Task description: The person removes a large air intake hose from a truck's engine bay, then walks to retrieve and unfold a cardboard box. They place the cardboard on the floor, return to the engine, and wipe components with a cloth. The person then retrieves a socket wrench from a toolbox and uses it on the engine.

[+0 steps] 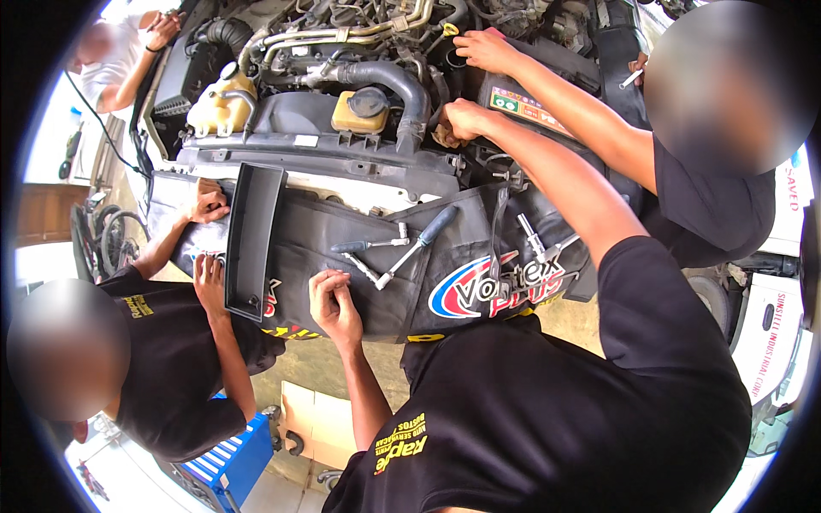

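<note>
The left hand (pixel 335 306) rests curled on the black padded cover (pixel 342 256), holding nothing, beside steel wrenches (pixel 380 256). The right hand (pixel 466 118) grips something unclear by a ribbed hose (pixel 402 90).

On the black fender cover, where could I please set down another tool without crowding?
The fender cover is bare between the black tray and the socket wrenches. Crowded: right part, with more wrenches; lower edge, under the left hand.
</note>
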Tool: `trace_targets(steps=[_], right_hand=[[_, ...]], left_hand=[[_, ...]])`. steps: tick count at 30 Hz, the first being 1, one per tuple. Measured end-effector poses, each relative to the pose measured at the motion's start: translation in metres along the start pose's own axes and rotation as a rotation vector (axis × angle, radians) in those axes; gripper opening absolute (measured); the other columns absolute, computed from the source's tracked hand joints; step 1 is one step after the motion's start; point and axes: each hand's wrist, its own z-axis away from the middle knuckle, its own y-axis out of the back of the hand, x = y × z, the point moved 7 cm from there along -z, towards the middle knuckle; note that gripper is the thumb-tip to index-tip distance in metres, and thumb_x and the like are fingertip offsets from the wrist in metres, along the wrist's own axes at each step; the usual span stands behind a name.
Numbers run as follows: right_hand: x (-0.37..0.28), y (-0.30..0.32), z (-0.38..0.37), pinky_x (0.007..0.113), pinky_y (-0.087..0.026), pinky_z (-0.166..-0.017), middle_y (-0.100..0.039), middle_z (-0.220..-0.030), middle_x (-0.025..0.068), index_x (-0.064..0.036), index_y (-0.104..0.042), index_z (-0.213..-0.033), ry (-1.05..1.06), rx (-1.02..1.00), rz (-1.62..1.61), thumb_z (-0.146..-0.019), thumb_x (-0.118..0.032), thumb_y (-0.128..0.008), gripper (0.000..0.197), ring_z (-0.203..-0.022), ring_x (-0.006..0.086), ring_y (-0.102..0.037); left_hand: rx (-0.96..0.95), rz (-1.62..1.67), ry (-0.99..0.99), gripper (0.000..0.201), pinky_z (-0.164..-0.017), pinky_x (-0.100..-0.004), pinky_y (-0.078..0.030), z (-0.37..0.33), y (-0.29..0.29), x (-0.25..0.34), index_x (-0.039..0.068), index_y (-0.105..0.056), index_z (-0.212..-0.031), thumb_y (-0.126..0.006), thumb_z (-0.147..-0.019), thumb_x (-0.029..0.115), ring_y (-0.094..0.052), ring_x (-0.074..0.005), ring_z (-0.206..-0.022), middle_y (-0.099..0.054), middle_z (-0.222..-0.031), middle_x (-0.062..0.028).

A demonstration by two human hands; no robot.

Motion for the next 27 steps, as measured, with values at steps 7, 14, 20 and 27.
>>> trace_targets(steps=[7,14,20,27], right_hand=[[-0.039,0.073,0.030,0.042,-0.060,-0.080,-0.075,-0.102,0.0190,0.0019,-0.076,-0.096,-0.144,-0.185,-0.075,-0.073,-0.012,-0.083,0.027,-0.097,0.0318,-0.074],[-0.025,0.020,0.005,0.040,-0.061,-0.082,-0.074,-0.105,0.0195,-0.0043,-0.078,-0.102,-0.150,-0.277,0.198,-0.071,-0.013,-0.083,0.032,-0.101,0.0307,-0.073],[-0.045,0.057,0.030,0.041,-0.060,-0.082,-0.075,-0.107,0.0185,-0.0031,-0.079,-0.099,-0.161,-0.253,0.098,-0.064,-0.004,-0.085,0.035,-0.102,0.0336,-0.073],[-0.030,0.040,0.001,0.045,-0.060,-0.077,-0.074,-0.096,0.0238,0.0034,-0.075,-0.093,0.012,-0.012,0.007,-0.072,-0.004,-0.076,0.022,-0.095,0.0348,-0.074]], left_hand=[[0.008,-0.025,0.030,0.012,-0.075,-0.0261,-0.048,0.002,0.003,0.001,-0.001,-0.066,-0.092,-0.058,-0.093,-0.010,-0.060,-0.0172,-0.089,-0.062,-0.099,-0.0102],[-0.005,-0.002,0.016,0.013,-0.071,-0.0254,-0.048,-0.004,-0.002,0.001,-0.001,-0.066,-0.094,-0.057,-0.093,-0.010,-0.058,-0.0149,-0.083,-0.061,-0.100,-0.0106],[0.003,-0.007,-0.011,0.014,-0.070,-0.0245,-0.048,-0.001,0.002,0.002,-0.001,-0.066,-0.094,-0.055,-0.095,-0.010,-0.058,-0.0135,-0.082,-0.062,-0.100,-0.0102],[-0.009,0.009,-0.011,0.011,-0.072,-0.0246,-0.049,0.000,0.000,0.002,-0.002,-0.066,-0.098,-0.056,-0.096,-0.008,-0.058,-0.0128,-0.083,-0.060,-0.103,-0.0104]])
